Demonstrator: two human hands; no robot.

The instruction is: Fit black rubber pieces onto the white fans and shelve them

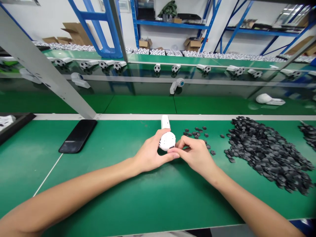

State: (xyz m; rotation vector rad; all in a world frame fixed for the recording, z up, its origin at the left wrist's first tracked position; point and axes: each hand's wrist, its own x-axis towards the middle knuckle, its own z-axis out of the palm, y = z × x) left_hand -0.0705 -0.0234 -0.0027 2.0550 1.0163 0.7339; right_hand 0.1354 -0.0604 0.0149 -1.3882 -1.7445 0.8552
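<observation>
My left hand [148, 154] is closed around a white plastic piece [167, 141] with a round, domed head and a short handle pointing away from me. Its thumb lies under the round head, near the right fingertips. At the lower right rim of that head, my right hand [198, 158] pinches a small black part [172, 147], mostly hidden by the fingers. Just beyond the right hand, several loose black pieces [196, 133] are scattered on the green table [118, 200].
A large heap of small black pieces [266, 154] spreads over the right side. A black phone [78, 136] lies at left, near a slanted metal post [61, 79]. Behind a metal rail [133, 117], a green conveyor belt [143, 103] carries white pieces, some with football-patterned heads.
</observation>
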